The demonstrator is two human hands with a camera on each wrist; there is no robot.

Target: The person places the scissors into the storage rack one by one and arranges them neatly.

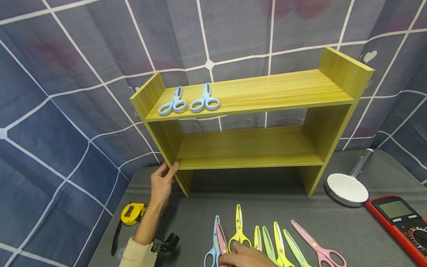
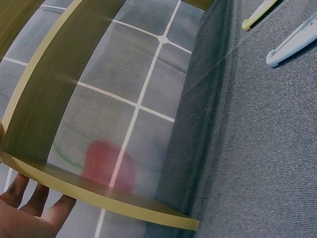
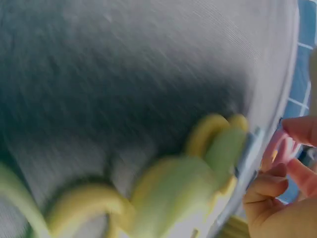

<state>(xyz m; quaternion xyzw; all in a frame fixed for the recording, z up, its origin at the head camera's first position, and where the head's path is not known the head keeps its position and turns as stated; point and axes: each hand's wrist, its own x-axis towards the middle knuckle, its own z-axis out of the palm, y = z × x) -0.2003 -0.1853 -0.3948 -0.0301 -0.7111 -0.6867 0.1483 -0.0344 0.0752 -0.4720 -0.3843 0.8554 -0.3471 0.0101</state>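
Note:
My left hand (image 1: pixel 162 182) grips the left side panel of a small wooden shelf (image 1: pixel 250 146), its thumb at the lower board's front corner. In the left wrist view, the left hand's fingers (image 2: pixel 57 213) reach around that panel's edge. At the bottom of the head view, my right hand (image 1: pixel 248 256) pinches a pair of pink craft scissors (image 1: pixel 221 235) by the handle. Blue scissors (image 1: pixel 215 230) lie right beside them, and yellow scissors (image 1: pixel 238 224) are just beyond. Two pairs of light-blue scissors (image 1: pixel 204 103) lie on the top board at its left end.
More scissors, yellow, green and another pink pair (image 1: pixel 313 243), lie to the right of my right hand on the grey cloth (image 1: pixel 197 218). A yellow tape measure (image 1: pixel 132 213) lies at left. A shower head (image 1: pixel 347 189) and a red multimeter (image 1: pixel 397 222) are at right.

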